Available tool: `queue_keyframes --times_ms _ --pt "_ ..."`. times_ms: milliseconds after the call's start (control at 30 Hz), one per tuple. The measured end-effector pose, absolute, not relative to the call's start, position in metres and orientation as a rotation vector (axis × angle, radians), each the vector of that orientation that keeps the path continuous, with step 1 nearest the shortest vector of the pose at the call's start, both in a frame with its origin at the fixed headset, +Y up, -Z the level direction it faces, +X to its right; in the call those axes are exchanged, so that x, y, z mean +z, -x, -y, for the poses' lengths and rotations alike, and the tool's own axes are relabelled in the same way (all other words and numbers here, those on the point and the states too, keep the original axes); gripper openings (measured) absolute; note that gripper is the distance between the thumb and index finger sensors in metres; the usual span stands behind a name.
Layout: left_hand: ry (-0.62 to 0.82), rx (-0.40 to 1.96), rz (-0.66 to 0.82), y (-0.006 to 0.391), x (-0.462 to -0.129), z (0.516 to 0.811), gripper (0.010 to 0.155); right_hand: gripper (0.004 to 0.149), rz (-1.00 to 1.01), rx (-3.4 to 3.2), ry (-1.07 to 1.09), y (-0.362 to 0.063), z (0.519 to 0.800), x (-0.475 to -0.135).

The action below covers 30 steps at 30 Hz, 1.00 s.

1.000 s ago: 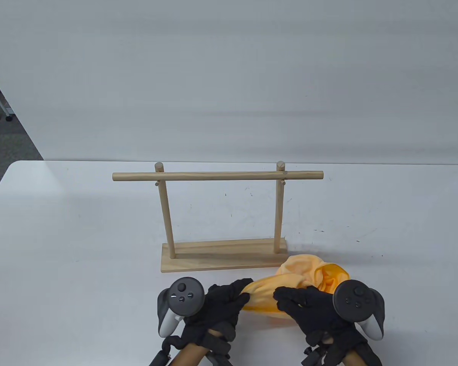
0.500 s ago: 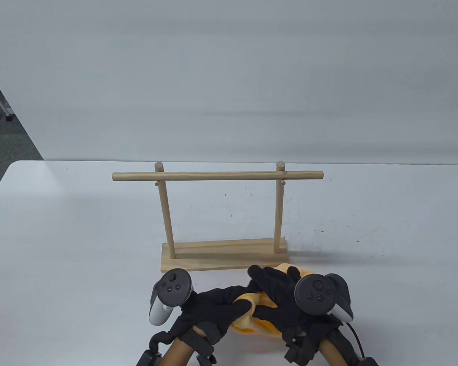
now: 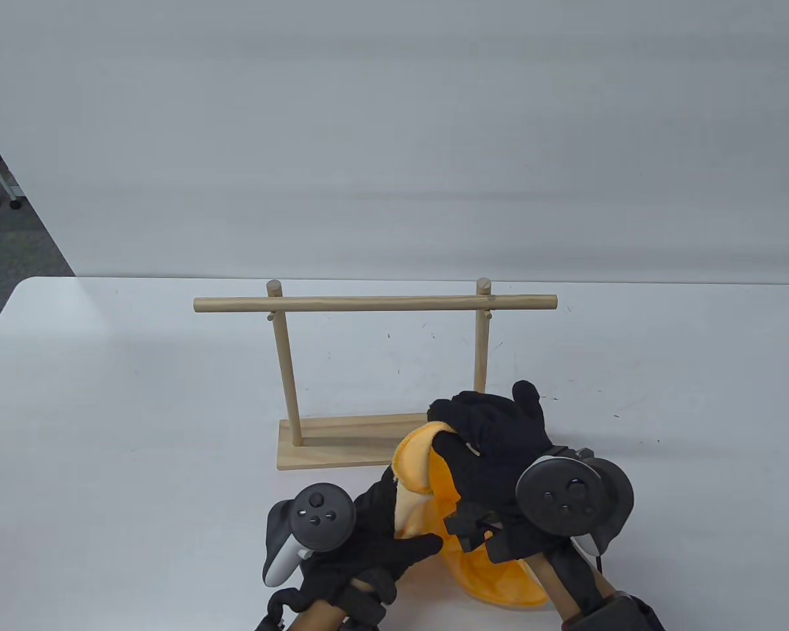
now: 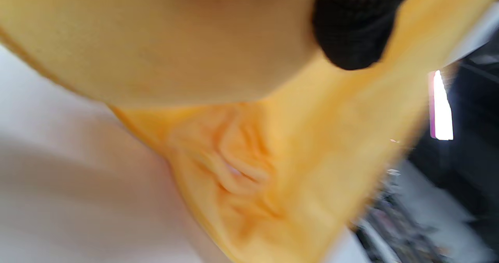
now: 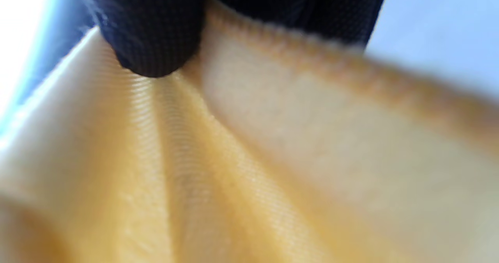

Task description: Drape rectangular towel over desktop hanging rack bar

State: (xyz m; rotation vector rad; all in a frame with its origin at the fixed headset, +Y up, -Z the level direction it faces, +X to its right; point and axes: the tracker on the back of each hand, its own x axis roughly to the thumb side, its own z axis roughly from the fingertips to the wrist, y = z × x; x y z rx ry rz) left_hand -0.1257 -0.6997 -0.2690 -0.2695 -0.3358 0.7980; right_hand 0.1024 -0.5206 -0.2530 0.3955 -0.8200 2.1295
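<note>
While gripped, towel (image 3: pixel 427 499) hangs between both hands.

rack (image 3: pixel 375 368) just beyond hands, bar (image 3: pixel 375 303) bare

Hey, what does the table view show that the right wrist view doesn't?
Only the table view shows the wooden rack with its bare bar, the left hand and the white table. Only the right wrist view shows the towel's stitched hem and ribbed weave close up, pinched under gloved fingertips. Both show the right hand gripping the orange towel.
</note>
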Motion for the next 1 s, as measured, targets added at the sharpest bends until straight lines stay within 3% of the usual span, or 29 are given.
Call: queue_keyframes --times_ms 67,133,233,433,733,833,900,1000 --pt "0.244 0.792 0.281 0.143 -0.275 0.694 0.056 0.036 0.875 2.105 -0.368 -0.111 0.511 -0.25" --pt "0.213 0.901 0.245 0.167 -0.279 0.686 0.049 0.036 0.918 2.099 -0.337 -0.125 0.504 -0.249" --pt "0.128 0.971 0.217 0.202 -0.279 0.661 0.048 0.036 0.924 2.091 -0.264 -0.148 0.501 -0.255" --pt "-0.085 0.774 0.183 0.243 -0.267 0.593 0.045 0.036 0.858 2.078 -0.225 -0.175 0.509 -0.276" --pt "-0.339 0.536 0.163 0.261 -0.259 0.497 0.048 0.036 0.876 2.037 -0.176 -0.176 0.492 -0.297" --pt "-0.354 0.521 0.203 0.273 -0.263 0.472 0.046 0.036 0.947 2.022 -0.144 -0.179 0.479 -0.301" --pt "-0.249 0.761 0.37 0.285 -0.276 0.464 0.046 0.036 0.965 2.023 -0.135 -0.184 0.472 -0.304" --pt "-0.066 1.031 0.486 0.289 -0.291 0.46 0.047 0.036 0.98 2.001 -0.14 -0.186 0.464 -0.307"
